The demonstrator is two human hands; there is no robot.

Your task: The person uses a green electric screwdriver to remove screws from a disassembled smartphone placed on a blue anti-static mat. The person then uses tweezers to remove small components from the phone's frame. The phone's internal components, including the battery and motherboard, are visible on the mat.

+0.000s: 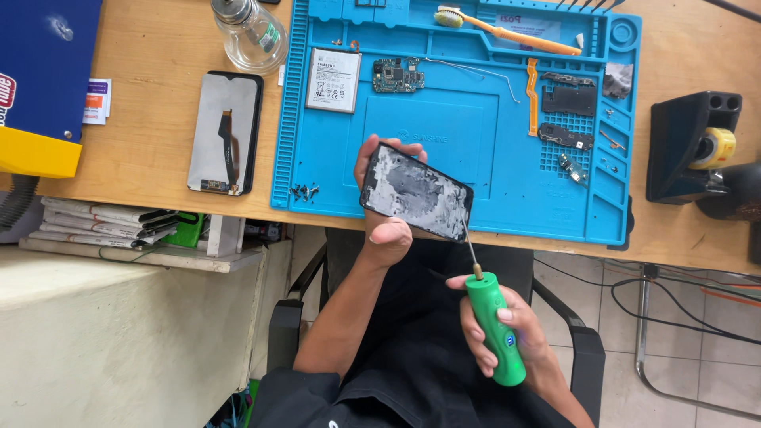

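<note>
My left hand (386,230) grips a black phone frame (416,191) with patchy grey adhesive residue on its inner face, held tilted over the front edge of the desk. My right hand (507,325) holds a green handheld rotary tool (495,329) upright; its thin metal bit (468,242) reaches up to the frame's lower right edge. Both hands are above my lap, just in front of the blue repair mat (468,135).
On the blue mat lie a phone battery (333,80), a circuit board (396,76), an orange flex cable (532,95), small black parts (568,99), screws (304,191) and an orange toothbrush (507,32). A detached screen (226,131) and glass bottle (252,33) sit left; a tape holder (697,147) sits right.
</note>
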